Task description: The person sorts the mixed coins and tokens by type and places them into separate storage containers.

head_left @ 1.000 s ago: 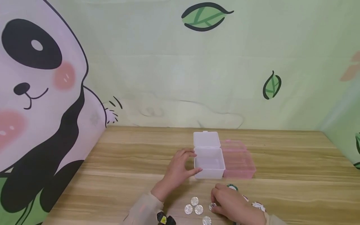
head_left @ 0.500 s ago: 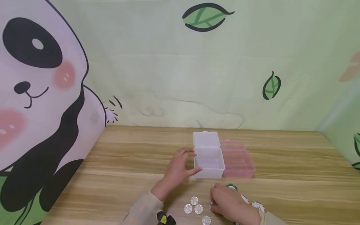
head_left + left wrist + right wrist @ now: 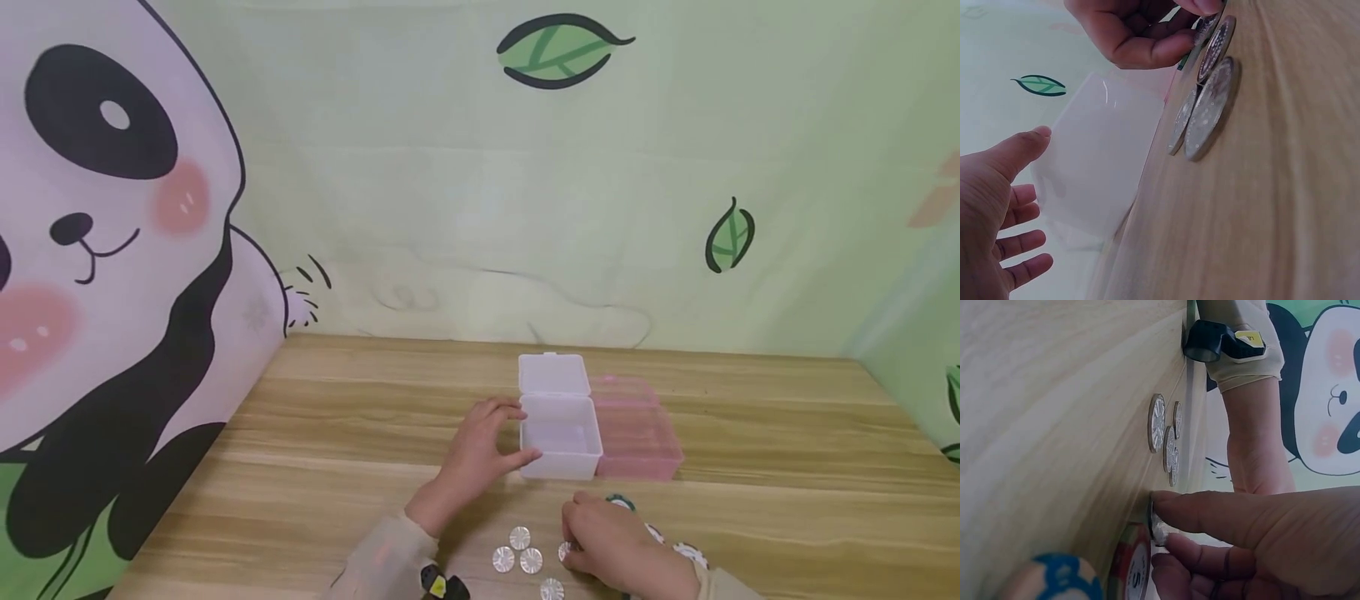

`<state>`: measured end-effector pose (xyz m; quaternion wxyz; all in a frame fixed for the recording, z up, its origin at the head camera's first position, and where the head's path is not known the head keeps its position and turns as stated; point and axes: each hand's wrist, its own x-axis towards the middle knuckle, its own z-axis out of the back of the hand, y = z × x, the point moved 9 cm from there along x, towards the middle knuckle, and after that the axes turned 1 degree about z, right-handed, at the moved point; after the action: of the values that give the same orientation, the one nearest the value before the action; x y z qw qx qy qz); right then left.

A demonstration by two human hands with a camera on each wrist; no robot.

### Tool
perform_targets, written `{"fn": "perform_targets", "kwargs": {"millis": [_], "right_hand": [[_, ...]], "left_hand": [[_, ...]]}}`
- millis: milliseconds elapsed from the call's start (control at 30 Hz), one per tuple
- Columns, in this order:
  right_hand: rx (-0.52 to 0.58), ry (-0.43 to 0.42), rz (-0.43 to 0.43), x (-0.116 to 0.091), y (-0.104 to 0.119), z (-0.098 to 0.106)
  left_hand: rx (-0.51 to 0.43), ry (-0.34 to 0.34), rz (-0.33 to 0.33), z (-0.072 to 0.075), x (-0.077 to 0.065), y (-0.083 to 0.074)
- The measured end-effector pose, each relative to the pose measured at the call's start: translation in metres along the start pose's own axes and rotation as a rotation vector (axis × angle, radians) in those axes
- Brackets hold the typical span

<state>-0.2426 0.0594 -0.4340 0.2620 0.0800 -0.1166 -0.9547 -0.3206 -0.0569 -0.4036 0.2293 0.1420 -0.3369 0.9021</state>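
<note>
A small white plastic box stands with its lid flipped back. My left hand spreads its fingers and thumb along the box's left side; whether they touch it is hard to tell. Low on the table, my right hand pinches a silver coin between thumb and finger, close to the tabletop. Several more silver coins lie flat to the left of that hand. The white box looks bare inside. In the left wrist view, the left hand's fingers are loose.
Against the white box's right side sits a see-through pink box. Several poker chips lie beside and partly behind the right hand, among them a red-edged chip and a blue-patterned one. A printed cloth wall backs the table.
My right hand has drawn in slightly, so its fingers cover more of the coin. The left hand and boxes keep their places; the head view has shifted a little.
</note>
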Motion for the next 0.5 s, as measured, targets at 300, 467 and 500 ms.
{"fn": "perform_targets", "kwargs": {"millis": [300,467,500], "right_hand": [[0.191,-0.01,0.037,-0.002,-0.001,0.0],[0.292,-0.023,0.101,0.001,0.001,0.008],[0.309,-0.029,0.111,0.001,0.001,0.011]], "left_hand": [[-0.017,-0.004,0.008,-0.002,0.0,0.004],[-0.001,-0.013,-0.008,-0.001,0.0,0.004],[0.003,-0.017,-0.012,-0.001,0.0,0.004]]}}
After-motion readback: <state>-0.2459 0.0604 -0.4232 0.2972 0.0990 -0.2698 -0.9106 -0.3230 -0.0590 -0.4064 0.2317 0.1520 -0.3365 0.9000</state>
